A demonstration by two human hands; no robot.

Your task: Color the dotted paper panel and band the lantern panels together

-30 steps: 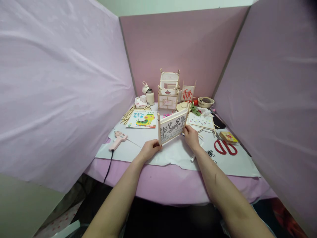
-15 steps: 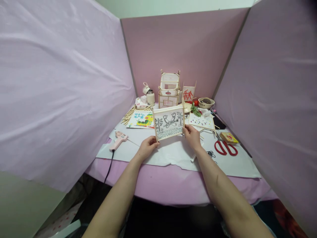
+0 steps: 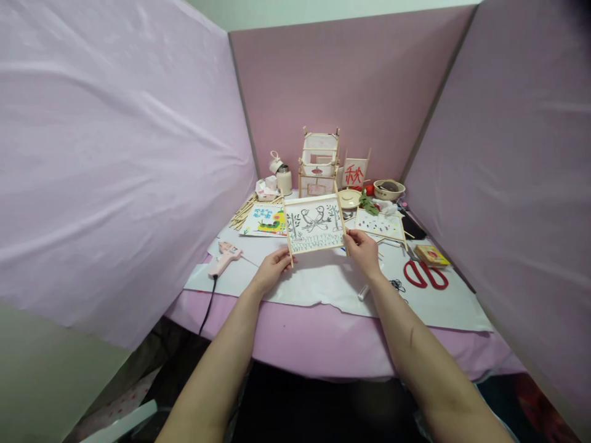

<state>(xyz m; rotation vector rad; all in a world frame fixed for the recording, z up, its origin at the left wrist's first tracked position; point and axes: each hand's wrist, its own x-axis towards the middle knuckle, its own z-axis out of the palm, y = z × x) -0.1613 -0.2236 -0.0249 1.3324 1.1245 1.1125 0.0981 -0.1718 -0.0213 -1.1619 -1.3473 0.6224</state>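
Between my two hands a small stick-framed panel (image 3: 315, 225) is held up, its white sheet drawn with two birds, plants and grass in dark lines. My left hand (image 3: 275, 269) pinches the lower end of its left stick. On the other side, my right hand (image 3: 362, 251) grips the right stick near the bottom corner. Behind the panel stands a tiered stick lantern frame (image 3: 319, 161) with white panels. A pink glue gun (image 3: 226, 258) lies left of my left hand. Red-handled scissors (image 3: 425, 275) rest to the right of my right hand.
A caterpillar picture book (image 3: 263, 220) and a bundle of sticks (image 3: 242, 212) lie at left. Toward the back are a cream jar (image 3: 284, 181), a panel with a red character (image 3: 355, 173) and a bowl (image 3: 389, 190). A dotted panel (image 3: 381, 224) and a small yellow box (image 3: 431, 255) sit at right.
The panel has turned slightly, now facing me more squarely, and its lower edge is a little higher. Both hands keep their hold. The whole view has shifted slightly.
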